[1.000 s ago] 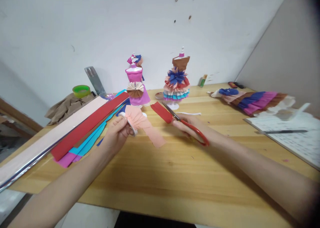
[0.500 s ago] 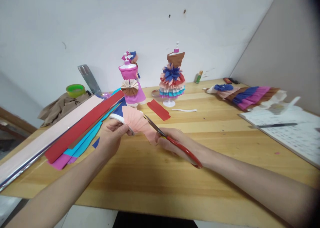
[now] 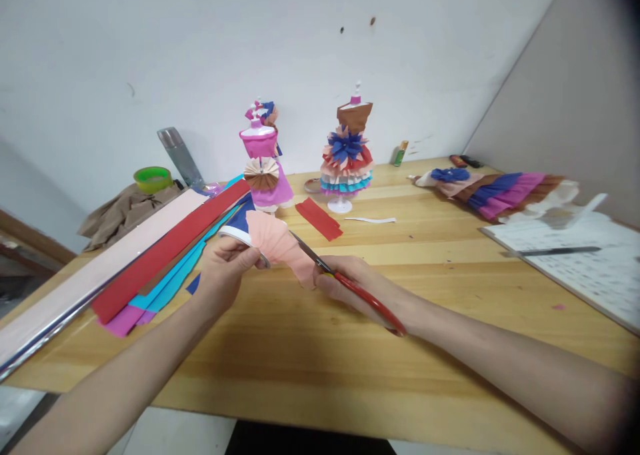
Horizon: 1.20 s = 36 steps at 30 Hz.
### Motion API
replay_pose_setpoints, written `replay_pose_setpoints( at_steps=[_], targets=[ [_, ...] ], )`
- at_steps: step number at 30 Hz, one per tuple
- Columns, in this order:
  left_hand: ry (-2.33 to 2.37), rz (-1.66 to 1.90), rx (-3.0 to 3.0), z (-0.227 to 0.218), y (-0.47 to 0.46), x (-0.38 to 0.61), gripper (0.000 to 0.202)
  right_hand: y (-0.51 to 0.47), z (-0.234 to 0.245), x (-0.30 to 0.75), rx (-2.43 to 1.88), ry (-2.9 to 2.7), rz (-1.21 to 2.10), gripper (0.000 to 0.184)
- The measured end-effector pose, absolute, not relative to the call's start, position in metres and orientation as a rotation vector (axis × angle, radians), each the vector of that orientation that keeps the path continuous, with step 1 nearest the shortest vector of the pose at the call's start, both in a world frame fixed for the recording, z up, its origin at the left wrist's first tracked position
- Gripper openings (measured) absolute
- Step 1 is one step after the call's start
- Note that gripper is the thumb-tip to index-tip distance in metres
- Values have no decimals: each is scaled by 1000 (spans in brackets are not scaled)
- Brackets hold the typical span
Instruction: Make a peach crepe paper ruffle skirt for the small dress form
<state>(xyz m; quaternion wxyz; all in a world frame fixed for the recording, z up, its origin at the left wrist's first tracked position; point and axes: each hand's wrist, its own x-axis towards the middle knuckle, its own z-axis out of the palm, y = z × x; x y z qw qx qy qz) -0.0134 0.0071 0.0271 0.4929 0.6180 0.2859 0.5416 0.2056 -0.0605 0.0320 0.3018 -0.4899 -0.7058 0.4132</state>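
My left hand (image 3: pixel 231 268) is closed on a round, white-rimmed piece (image 3: pixel 235 234), its thumb in front. Dark blue paper (image 3: pixel 240 220) and a pleated peach crepe paper strip (image 3: pixel 273 235) lie on that piece. The strip's loose end droops to the right, up to the fingers of my right hand (image 3: pixel 345 282); whether they pinch it I cannot tell. Scissors with red handles (image 3: pixel 370 298) are held in my right hand, blades pointing up and left beside the strip. The fingers partly hide the blades and handles.
Crepe paper strips (image 3: pixel 170 252) cover the table's left side. Behind my hands stand dress forms, one in pink (image 3: pixel 260 145), one in brown (image 3: pixel 354 116). A red paper piece (image 3: pixel 319 218) lies between them and me. At right are a layered paper dress (image 3: pixel 505 192) and a pen (image 3: pixel 557 250).
The whole view has shifted slightly. Both hands keep nearly the same pose, and the peach strip's free end hangs a little differently by my right fingers.
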Motion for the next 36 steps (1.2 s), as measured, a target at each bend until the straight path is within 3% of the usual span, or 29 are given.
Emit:
replay_pose_setpoints(
  at_steps=[36],
  targets=[
    [718,1330,1504,27,9,-13,19,-60,29,208,-1272,-1749,1166,35]
  ],
)
